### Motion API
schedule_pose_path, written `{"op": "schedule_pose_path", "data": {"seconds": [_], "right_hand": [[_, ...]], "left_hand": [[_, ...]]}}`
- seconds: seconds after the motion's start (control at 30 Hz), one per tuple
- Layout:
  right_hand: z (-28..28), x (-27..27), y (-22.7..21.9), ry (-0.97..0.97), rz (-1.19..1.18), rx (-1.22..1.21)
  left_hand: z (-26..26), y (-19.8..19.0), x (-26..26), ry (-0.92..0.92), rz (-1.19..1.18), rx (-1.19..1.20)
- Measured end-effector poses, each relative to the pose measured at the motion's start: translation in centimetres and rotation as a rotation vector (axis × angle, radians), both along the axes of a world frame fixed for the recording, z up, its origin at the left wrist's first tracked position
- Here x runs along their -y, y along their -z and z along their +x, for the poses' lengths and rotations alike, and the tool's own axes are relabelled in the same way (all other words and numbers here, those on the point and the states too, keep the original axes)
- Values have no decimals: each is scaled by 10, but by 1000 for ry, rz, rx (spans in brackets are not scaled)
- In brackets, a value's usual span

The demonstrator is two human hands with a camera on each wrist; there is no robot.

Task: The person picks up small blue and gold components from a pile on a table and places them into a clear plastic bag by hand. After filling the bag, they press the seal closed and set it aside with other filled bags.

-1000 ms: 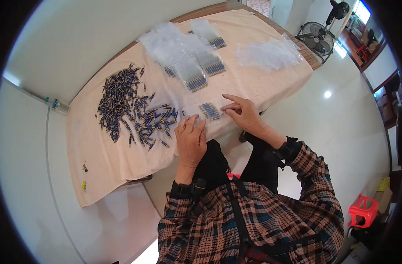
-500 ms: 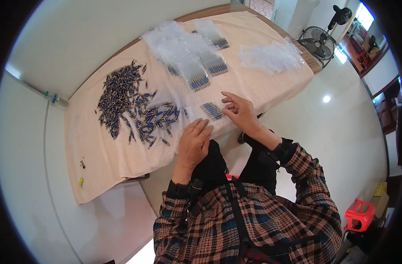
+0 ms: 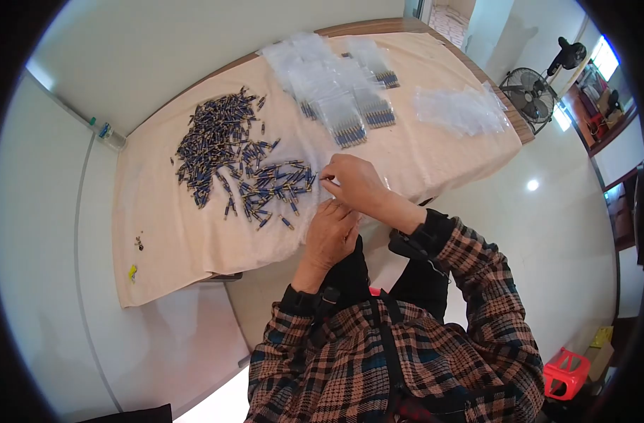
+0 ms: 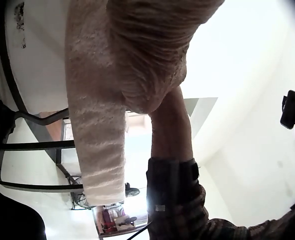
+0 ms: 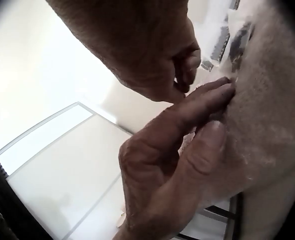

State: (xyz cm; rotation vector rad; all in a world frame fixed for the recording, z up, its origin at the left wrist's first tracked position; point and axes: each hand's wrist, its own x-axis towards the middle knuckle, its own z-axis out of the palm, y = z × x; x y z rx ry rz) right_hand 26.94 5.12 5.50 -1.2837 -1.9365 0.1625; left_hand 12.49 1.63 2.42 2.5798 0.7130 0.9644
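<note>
In the head view, my right hand reaches over the table's front edge, its thumb and forefinger pinched at a small blue cylinder with brass-coloured ends, mostly covered by the fingers. Just left of those fingertips is a loose pile of the same cylinders. My left hand rests at the cloth's front edge, below the right hand. The right wrist view shows my left hand's fingers extended, tips touching clear plastic on the cloth. The bagged row of cylinders there is hidden under my right hand.
Filled clear bags overlap behind the hands. Flat clear bags lie at the right on the pale cloth. A small yellow item sits near the left corner. On the floor stand a fan and a red stool.
My right hand has moved left from beside the bagged row to the lone cylinder near the pile, crossing over the left hand's fingertips. The left hand stays at the front edge. The head view has shifted.
</note>
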Motion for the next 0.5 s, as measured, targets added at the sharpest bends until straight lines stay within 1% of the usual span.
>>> {"op": "schedule_pose_path", "data": {"seconds": [0.1,0.27,0.37,0.4,0.5], "right_hand": [[-7,-10,4,109,-221,201],[-4,-14,6,168,-325,241],[-4,-17,4,177,-448,195],[-3,-19,5,179,-447,192],[8,-19,8,26,-416,-229]], "left_hand": [[1,-1,0,-7,1,42],[3,1,-1,-10,17,73],[2,1,-1,-18,5,59],[1,1,-1,-16,7,57],[3,2,-1,-32,5,54]]}}
